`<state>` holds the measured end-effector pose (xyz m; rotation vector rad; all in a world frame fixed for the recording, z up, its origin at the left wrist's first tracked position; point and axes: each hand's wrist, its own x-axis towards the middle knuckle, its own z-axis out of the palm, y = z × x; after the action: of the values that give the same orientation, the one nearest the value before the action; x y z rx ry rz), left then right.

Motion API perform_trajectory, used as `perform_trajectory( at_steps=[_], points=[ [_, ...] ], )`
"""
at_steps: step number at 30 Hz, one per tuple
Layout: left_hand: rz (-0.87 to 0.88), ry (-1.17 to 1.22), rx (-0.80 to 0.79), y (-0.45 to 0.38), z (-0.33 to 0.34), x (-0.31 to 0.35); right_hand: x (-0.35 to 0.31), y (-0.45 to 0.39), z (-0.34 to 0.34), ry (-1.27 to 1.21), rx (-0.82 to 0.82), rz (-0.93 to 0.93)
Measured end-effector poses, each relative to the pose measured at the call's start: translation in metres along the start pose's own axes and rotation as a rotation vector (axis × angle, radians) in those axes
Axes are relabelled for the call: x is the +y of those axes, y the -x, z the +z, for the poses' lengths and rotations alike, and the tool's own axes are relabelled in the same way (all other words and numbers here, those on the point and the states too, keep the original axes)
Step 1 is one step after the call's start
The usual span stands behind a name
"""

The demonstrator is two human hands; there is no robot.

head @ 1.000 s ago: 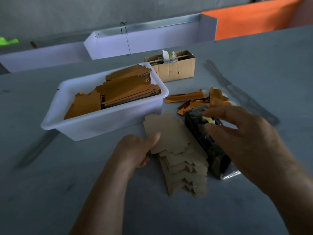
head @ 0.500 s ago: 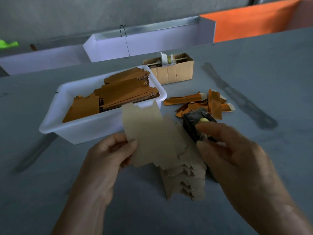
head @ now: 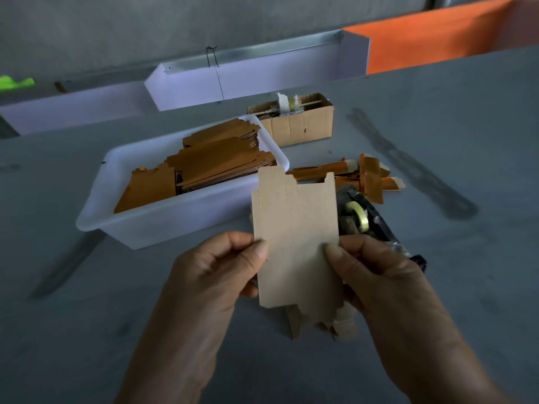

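Pinching cardboard blank [head: 294, 237] with left hand [head: 210, 275] and right hand [head: 379, 281], just beside tape dispenser [head: 360, 218]. Probable fault: crooked fold off score lines [head: 287, 196] under uneven thumb pressure.

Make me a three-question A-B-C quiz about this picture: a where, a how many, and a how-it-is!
1. Where are the orange-brown cardboard pieces stacked? A. white plastic tub B. chair C. bag
2. How many hands hold the tan notched cardboard cutout? A. none B. one C. two
3. The cutout is A. unfolded B. boxed up C. torn apart
1 A: they fill the tub. 2 C: left hand and right hand pinch its edges. 3 A: one flat sheet.
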<state>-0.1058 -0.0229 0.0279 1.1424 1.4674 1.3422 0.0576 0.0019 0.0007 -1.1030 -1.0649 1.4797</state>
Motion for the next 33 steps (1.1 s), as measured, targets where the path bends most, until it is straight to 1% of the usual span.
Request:
perform_trajectory(
  at_steps=[8, 13, 15, 19, 21, 23, 24, 25, 26, 27, 28, 29, 30, 31, 33],
  points=[
    [-0.012, 0.071, 0.068, -0.001, 0.01, -0.002, -0.001, -0.001, 0.0, -0.031, 0.059, -0.042],
    [0.003, 0.073, 0.161, -0.001, 0.016, -0.006, 0.001, 0.0, 0.0, -0.065, 0.094, -0.043],
    [0.023, 0.047, 0.193, -0.002, 0.018, -0.007, 0.001, 0.0, 0.0, -0.072, 0.088, -0.027],
    [0.118, 0.007, 0.242, -0.005, 0.022, -0.005, 0.0, 0.003, 0.0, -0.116, 0.02, 0.037],
    [0.076, 0.063, 0.225, -0.005, 0.02, -0.005, 0.0, 0.004, 0.003, -0.177, 0.027, 0.062],
    [-0.057, 0.239, 0.129, -0.002, 0.018, -0.009, 0.0, 0.004, 0.005, -0.225, 0.052, 0.085],
    [-0.103, 0.312, 0.093, 0.0, 0.017, -0.01, 0.0, 0.005, 0.006, -0.196, 0.054, 0.083],
    [-0.121, 0.314, 0.08, 0.001, 0.016, -0.01, -0.001, 0.006, 0.007, -0.121, 0.077, 0.054],
    [-0.114, 0.256, 0.085, 0.001, 0.014, -0.012, -0.003, 0.008, 0.007, 0.0, 0.14, -0.024],
    [-0.099, 0.182, 0.099, 0.0, 0.011, -0.012, -0.007, 0.011, 0.005, 0.183, 0.239, -0.182],
    [-0.07, 0.12, 0.106, -0.002, 0.007, -0.01, -0.012, 0.014, 0.003, 0.419, 0.323, -0.412],
    [-0.039, 0.066, 0.103, -0.004, 0.002, -0.007, -0.018, 0.015, 0.002, 0.656, 0.375, -0.645],
    [-0.003, 0.013, 0.079, -0.007, -0.003, -0.005, -0.023, 0.016, 0.003, 0.831, 0.379, -0.816],
    [0.029, -0.031, 0.031, -0.01, -0.006, 0.0, -0.027, 0.014, 0.004, 0.946, 0.339, -0.898],
    [0.099, -0.13, -0.109, -0.012, -0.008, 0.012, -0.034, 0.009, 0.008, 1.066, 0.21, -0.912]
  ],
)
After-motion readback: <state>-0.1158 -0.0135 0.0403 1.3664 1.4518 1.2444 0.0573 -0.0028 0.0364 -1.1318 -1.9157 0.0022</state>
